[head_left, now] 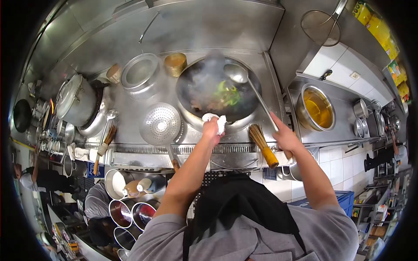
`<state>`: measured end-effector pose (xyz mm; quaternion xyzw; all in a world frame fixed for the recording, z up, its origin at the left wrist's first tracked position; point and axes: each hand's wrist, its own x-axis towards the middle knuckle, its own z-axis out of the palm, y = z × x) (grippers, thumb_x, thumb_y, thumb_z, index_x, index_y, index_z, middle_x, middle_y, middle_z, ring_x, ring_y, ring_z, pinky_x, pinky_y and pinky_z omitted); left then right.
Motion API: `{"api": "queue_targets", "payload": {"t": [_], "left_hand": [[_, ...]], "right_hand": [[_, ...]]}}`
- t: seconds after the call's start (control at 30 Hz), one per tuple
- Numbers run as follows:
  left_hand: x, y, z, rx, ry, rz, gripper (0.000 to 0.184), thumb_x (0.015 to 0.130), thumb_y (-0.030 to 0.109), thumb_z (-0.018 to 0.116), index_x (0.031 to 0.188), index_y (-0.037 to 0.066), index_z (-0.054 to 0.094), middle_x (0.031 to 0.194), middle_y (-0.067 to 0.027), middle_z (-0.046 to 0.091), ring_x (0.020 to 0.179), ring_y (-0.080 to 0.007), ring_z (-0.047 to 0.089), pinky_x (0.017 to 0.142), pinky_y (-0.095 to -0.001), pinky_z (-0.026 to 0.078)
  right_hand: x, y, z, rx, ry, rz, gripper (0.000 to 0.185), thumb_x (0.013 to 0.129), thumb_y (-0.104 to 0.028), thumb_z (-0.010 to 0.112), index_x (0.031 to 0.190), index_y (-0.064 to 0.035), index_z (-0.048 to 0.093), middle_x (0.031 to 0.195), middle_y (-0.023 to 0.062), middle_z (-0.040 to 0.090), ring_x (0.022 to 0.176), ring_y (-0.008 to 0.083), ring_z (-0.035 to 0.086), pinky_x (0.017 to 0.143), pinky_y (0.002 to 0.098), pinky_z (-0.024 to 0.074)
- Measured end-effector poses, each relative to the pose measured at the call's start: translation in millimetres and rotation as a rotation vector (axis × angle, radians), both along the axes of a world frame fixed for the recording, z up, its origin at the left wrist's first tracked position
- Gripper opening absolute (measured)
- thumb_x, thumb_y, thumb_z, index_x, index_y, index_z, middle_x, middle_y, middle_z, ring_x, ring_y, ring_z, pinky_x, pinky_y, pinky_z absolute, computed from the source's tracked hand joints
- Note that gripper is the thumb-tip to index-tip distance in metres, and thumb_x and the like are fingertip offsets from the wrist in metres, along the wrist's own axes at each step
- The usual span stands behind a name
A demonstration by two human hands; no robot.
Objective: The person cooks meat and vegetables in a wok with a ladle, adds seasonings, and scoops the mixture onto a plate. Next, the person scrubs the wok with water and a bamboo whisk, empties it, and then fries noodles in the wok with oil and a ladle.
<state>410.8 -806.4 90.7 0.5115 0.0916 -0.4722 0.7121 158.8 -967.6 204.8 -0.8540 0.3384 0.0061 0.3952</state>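
Note:
A large dark wok (196,78) sits on the stove with green vegetable pieces (227,93) and browned pieces (211,104) in it, partly veiled by steam. My left hand (212,130) is closed around a white cloth (221,124) at the wok's near rim; the cloth hides whatever part of the wok is under it. In my right hand (285,135) is the long handle of a metal ladle (237,73). The ladle's bowl hangs over the far right part of the wok. Between my hands lies a bamboo wok brush (262,145) with a yellow handle.
A perforated skimmer (160,123) lies left of the wok. Beyond it stand a strainer on a pot (140,71) and a lidded stockpot (76,101). A bowl of yellow oil (318,111) is on the right counter. Sauce containers (120,213) stand low on the left.

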Motion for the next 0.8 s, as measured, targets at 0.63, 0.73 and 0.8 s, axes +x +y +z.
{"api": "queue_targets", "payload": {"t": [0.63, 0.73, 0.8], "left_hand": [[-50, 152, -127, 0.736, -1.123, -0.324, 0.048, 0.072, 0.014, 0.081, 0.114, 0.001, 0.063, 0.099, -0.0222, 0.07, 0.095, -0.0379, 0.069, 0.083, -0.0423, 0.053], [-50, 155, -121, 0.598, -1.085, -0.252, 0.049, 0.071, 0.013, 0.082, 0.116, 0.006, 0.064, 0.098, -0.0217, 0.071, 0.095, -0.041, 0.067, 0.083, -0.047, 0.053], [-51, 158, -116, 0.677, -1.049, -0.338, 0.053, 0.071, 0.014, 0.082, 0.119, 0.007, 0.062, 0.099, -0.0215, 0.071, 0.097, -0.0404, 0.067, 0.084, -0.0464, 0.053]], "right_hand": [[56, 24, -47, 0.68, -0.167, -0.125, 0.084, 0.088, 0.002, 0.05, 0.16, -0.0169, 0.014, 0.073, 0.0087, 0.054, 0.05, 0.0148, 0.052, 0.048, 0.0311, 0.0447], [56, 6, -43, 0.836, -0.199, -0.095, 0.086, 0.086, 0.002, 0.051, 0.161, -0.0176, 0.013, 0.074, 0.0103, 0.057, 0.052, 0.0155, 0.053, 0.048, 0.032, 0.0456], [70, 12, -41, 0.463, -0.109, -0.086, 0.087, 0.085, 0.002, 0.052, 0.161, -0.0186, 0.014, 0.077, 0.0119, 0.059, 0.054, 0.0156, 0.055, 0.05, 0.0327, 0.0467]]}}
